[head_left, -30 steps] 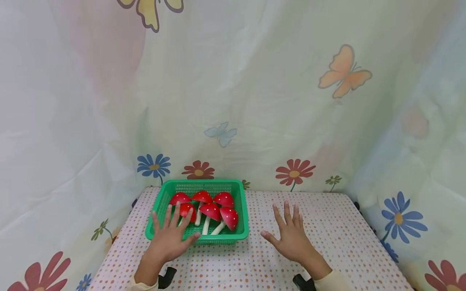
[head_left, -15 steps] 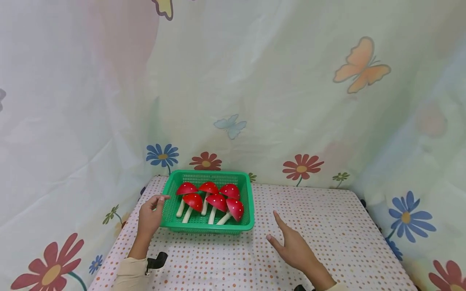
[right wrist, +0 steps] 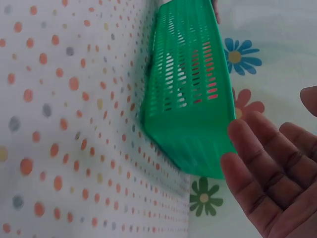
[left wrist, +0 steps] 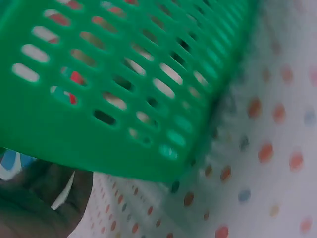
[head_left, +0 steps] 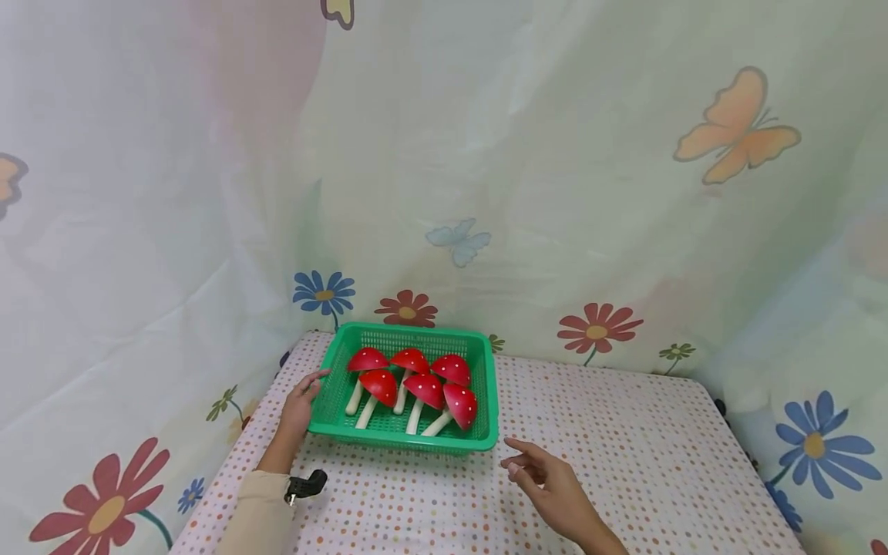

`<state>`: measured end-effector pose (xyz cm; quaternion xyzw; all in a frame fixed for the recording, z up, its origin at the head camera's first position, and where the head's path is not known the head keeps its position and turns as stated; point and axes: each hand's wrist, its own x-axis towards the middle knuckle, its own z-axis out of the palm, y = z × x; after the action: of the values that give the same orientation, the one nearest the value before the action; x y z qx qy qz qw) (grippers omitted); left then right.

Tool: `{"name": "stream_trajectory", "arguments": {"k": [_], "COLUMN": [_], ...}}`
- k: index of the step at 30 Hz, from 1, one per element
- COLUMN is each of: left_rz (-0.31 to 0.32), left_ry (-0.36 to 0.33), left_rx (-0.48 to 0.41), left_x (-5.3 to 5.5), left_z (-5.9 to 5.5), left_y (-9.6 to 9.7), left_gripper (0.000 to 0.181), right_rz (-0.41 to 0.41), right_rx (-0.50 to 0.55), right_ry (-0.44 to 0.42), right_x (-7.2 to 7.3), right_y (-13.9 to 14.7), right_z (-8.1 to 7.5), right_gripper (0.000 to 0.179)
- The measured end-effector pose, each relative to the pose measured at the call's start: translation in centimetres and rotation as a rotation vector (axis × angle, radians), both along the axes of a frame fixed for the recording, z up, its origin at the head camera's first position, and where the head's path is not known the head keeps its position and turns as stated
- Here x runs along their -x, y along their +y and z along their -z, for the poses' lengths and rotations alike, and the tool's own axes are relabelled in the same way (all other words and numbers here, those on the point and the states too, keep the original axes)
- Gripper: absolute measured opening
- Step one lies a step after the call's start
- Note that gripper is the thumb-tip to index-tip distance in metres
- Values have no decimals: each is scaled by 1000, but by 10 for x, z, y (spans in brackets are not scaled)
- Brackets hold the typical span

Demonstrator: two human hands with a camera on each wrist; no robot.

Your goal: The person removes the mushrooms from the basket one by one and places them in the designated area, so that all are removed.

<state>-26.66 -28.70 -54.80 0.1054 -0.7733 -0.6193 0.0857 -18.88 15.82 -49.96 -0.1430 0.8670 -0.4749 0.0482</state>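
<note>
A green plastic basket [head_left: 402,441] with slotted walls stands on the table in the head view. Inside lie several toy mushrooms [head_left: 423,390] with white-dotted red caps and white stems. My left hand [head_left: 298,408] is at the basket's left rim, fingertips right at the edge. In the left wrist view, the rim hides part of that hand's fingers [left wrist: 74,198]. To the right of the basket, my right hand [head_left: 555,489] holds nothing, its fingers loosely bent and pointing toward the near right corner. The right wrist view shows its fingers [right wrist: 262,163] spread slightly, overlapping the basket's end.
A dotted cloth covers the table [head_left: 624,447]. Behind it hangs a pale backdrop [head_left: 527,193] printed with flowers and butterflies, which also closes off both sides. A black wrist strap [head_left: 305,486] sits below my left hand.
My left hand has gone from spread over the basket to its left rim. My right hand's fingers have relaxed from spread, and it is closer to the basket. The head view has swung left.
</note>
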Motion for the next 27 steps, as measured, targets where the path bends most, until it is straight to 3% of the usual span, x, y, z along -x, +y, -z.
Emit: {"name": "stream_trajectory", "arguments": {"k": [3, 6, 10, 12, 16, 18, 21, 24, 27], "left_rz": [2, -2, -11, -18, -25, -32, -43, -39, -41], "left_ry": [-43, -35, -38, -39, -27, -22, -25, -25, -25], "left_rx": [-58, -46, -36, -48, -91, -113, -128, -139, -145], "left_x": [-1, 0, 0, 1, -2, -2, -2, 0, 0], "left_z": [6, 7, 6, 6, 5, 4, 3, 3, 4], "left_y": [-2, -2, -1, 0, -1, -2, -2, 0, 3], "left_gripper": [42, 43, 42, 41, 40, 41, 41, 41, 40], "right_rz": [-49, -53, -43, -43, -14, 18, 42, 23, 1], "right_rx": [40, 36, 51, 118, 356, 475, 574, 583, 434], "right_ry": [20, 68, 147, 159, 28, -80, -211, -273, -263], "right_x": [4, 11, 28, 40, 65, 78, 95, 106, 117], "right_y": [-10, -27, -63, -85, -130, -152, -180, -199, -212], "right_z": [-3, -7, -14, -16, -18, -14, -4, 5, 18], "right_gripper": [36, 32, 23, 18, 14, 18, 29, 37, 39]}}
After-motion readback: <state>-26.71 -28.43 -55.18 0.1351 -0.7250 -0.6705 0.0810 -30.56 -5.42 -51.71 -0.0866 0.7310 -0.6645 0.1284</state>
